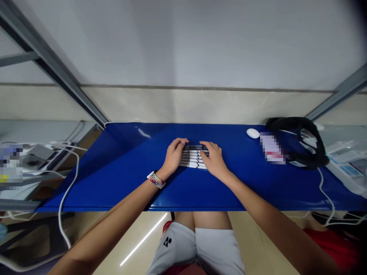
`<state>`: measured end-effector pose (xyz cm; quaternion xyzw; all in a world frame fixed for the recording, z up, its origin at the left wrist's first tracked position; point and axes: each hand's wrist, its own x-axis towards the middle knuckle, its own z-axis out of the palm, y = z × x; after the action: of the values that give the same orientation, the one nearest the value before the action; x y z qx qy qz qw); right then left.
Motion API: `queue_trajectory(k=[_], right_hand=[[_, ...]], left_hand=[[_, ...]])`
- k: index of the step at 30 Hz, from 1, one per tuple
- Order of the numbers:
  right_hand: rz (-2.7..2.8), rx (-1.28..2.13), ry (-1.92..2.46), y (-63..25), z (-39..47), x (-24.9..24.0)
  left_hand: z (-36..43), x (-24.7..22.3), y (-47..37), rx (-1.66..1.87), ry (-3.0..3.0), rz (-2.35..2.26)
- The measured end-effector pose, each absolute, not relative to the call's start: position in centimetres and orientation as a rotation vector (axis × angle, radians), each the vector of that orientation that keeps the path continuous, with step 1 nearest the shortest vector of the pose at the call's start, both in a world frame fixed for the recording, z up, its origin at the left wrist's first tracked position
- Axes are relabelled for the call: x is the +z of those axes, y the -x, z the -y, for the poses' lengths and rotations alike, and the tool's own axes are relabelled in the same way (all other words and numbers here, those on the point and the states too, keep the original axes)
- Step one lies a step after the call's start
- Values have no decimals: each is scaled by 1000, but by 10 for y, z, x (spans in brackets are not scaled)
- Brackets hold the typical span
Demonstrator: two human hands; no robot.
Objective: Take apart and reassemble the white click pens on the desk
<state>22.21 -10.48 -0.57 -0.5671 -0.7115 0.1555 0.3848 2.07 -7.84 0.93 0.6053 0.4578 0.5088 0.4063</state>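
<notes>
Several slim white pieces with dark marks [192,158] lie side by side in a flat row on the blue table [129,164]. My left hand [173,154] rests against the row's left end, its fingers curved around the far corner. At the right end, my right hand [213,156] touches the pieces, with thumb and fingers apart. Darker pieces show at the far side of the row, partly covered by the fingers. Neither hand lifts anything.
To the right lie a white oval object [252,133], a blurred pinkish packet [272,148] and a black headset-like strap [309,160]. White cables [76,168] hang at the left edge. Metal frame bars [65,84] rise at both sides, and a wall stands behind.
</notes>
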Motion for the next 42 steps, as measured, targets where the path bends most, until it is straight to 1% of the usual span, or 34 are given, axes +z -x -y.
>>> queue_trajectory(k=[3,8,11,18,23,29,42], right_hand=[[1750,436,1408,-224,104,-6],[1487,638,1342,-222,108,-6],[1427,698,1327,-217,108,-8],[1527,612,1357,-211,99,-13],[1597,513,1391,-216,96,-7],[1627,591,1334,-214,93,-10],[1620,536,1371,-213,77,-13]], left_hand=[[79,10,-21,1286,-1521,-1150],[81,10,-21,1321,-1466,-1125],[81,8,-21,1334,-1436,-1106],[72,-6,-22,1411,-1271,-1057],[73,-5,-23,1406,-1275,-1070],[74,-5,-23,1402,-1280,-1047],[65,-9,-28,1460,-1279,-1106]])
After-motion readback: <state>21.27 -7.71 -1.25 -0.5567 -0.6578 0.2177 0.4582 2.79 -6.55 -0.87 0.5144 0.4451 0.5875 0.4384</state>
